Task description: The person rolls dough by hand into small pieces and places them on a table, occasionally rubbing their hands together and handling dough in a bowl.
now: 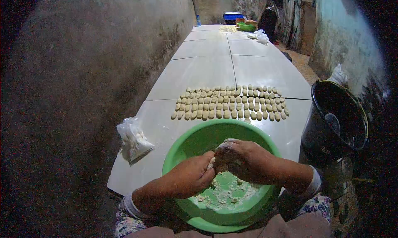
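Observation:
Over a large green basin [174, 159], my two hands meet with a small pale piece of dough [211, 163] showing between them. My left hand [192, 176] is closed, its thumb and fingers pressed against the dough. Curled over from the other side is my right hand [246, 159], its knuckles and fingertips white with flour; its palm is hidden. Loose flour and crumbs [226, 192] lie on the basin's bottom. Just beyond the rim, several rows of small oval dough pieces [226, 103] lie on the white tiled table [203, 74].
A plastic bag of white powder [133, 139] lies left of the basin. A large black bucket [331, 122] stands at the table's right. At the far end are a green bowl [246, 27], a blue crate [232, 17], a plastic bag [261, 37] and a person in dark clothing [268, 22].

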{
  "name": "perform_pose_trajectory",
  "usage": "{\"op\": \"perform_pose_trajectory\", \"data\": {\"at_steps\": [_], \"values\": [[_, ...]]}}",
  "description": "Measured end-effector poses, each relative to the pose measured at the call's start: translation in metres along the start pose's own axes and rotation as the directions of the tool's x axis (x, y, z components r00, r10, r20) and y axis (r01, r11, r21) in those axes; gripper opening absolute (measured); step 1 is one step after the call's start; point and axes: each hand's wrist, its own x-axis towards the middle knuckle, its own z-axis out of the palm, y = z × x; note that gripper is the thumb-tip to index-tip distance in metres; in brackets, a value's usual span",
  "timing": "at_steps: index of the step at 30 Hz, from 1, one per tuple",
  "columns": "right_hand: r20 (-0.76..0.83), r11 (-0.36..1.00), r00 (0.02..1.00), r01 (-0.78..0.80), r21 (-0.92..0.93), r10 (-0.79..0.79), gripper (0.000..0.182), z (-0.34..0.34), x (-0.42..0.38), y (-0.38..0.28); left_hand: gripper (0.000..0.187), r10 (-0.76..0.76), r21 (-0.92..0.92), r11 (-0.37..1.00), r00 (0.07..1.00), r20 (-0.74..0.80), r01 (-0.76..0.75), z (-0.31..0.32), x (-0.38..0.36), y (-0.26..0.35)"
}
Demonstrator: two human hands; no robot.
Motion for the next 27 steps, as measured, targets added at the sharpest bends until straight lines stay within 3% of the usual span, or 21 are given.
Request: {"op": "perform_pose_trajectory", "data": {"at_steps": [1,4,5,8,12,13,14,16,17,18,20,21,22,24,25,26,27], "values": [[-0.004,0.996,1.0,0.023,-0.087,-0.024,0.018,0.002,0.0,0.001,0.026,-0.003,0.039,0.999,0.999,-0.035,0.005,0.004,0.0,0.0],[-0.016,0.997,1.0,-0.011,-0.072,0.01,0.018,0.001,-0.002,-0.003,0.026,-0.034,0.006,0.999,0.999,-0.022,0.034,0.003,0.002,0.005],[-0.104,0.972,0.986,0.106,-0.208,-0.13,0.019,0.01,-0.004,0.008,0.023,-0.043,0.028,0.999,0.999,-0.025,0.044,0.001,0.003,0.008],[-0.121,0.944,0.992,-0.007,-0.331,-0.035,0.023,0.008,-0.004,-0.005,0.019,-0.042,0.069,0.997,0.999,-0.027,0.044,0.001,0.004,0.004],[-0.212,0.935,0.974,-0.001,-0.354,-0.08,0.027,0.007,-0.005,0.007,0.019,-0.11,0.118,0.987,0.994,0.024,0.107,-0.006,0.0,0.019],[-0.293,0.944,0.953,-0.021,-0.33,-0.081,0.023,-0.001,-0.006,0.008,0.02,-0.127,0.182,0.976,0.991,0.05,0.116,-0.005,-0.002,0.017],[-0.286,0.926,0.953,-0.197,-0.323,0.103,0.027,-0.012,-0.004,0.007,0.02,-0.126,0.183,0.976,0.991,0.048,0.115,-0.007,-0.003,0.02],[-0.292,0.986,0.957,-0.054,-0.16,0.005,0.034,-0.031,-0.005,0.009,0.022,-0.121,0.367,0.93,0.957,0.264,0.017,-0.011,-0.004,0.029],[-0.304,0.993,0.952,0.008,-0.119,-0.044,0.029,-0.031,-0.005,0.003,0.031,-0.136,0.353,0.936,0.915,0.379,-0.007,-0.005,0.001,0.018],[-0.301,0.993,0.953,0.009,-0.119,-0.045,0.029,-0.029,-0.005,0.005,0.031,-0.136,0.351,0.936,0.916,0.377,-0.005,-0.002,0.0,0.019],[-0.137,0.99,0.981,0.143,0.007,-0.14,0.028,-0.024,-0.007,0.012,0.046,-0.173,0.248,0.966,0.881,0.439,0.066,0.002,-0.003,0.021],[-0.086,0.99,0.987,0.136,-0.033,-0.138,0.027,-0.023,-0.006,0.005,0.06,0.098,0.177,0.969,0.926,0.364,-0.171,0.002,-0.01,0.018],[-0.086,0.99,0.987,0.135,-0.03,-0.137,0.027,-0.02,-0.005,0.005,0.06,0.096,0.176,0.97,0.926,0.366,-0.17,0.003,-0.013,0.017],[-0.091,0.998,0.995,0.053,0.046,-0.049,0.026,-0.014,-0.004,0.004,0.064,0.244,0.25,0.924,0.95,0.196,-0.289,0.005,-0.017,0.021],[0.107,0.719,0.911,-0.382,0.581,0.398,0.021,-0.017,-0.002,-0.008,0.054,0.104,0.192,0.971,0.973,0.205,-0.144,0.008,-0.013,0.015],[0.108,0.72,0.911,-0.382,0.58,0.397,0.021,-0.015,-0.002,-0.003,0.054,0.104,0.192,0.971,0.974,0.203,-0.144,0.006,-0.013,0.015],[-0.009,0.902,0.988,-0.139,0.408,0.157,0.023,-0.012,-0.002,0.003,0.045,0.111,0.194,0.972,0.985,0.133,-0.135,0.0,-0.013,0.017]]}}
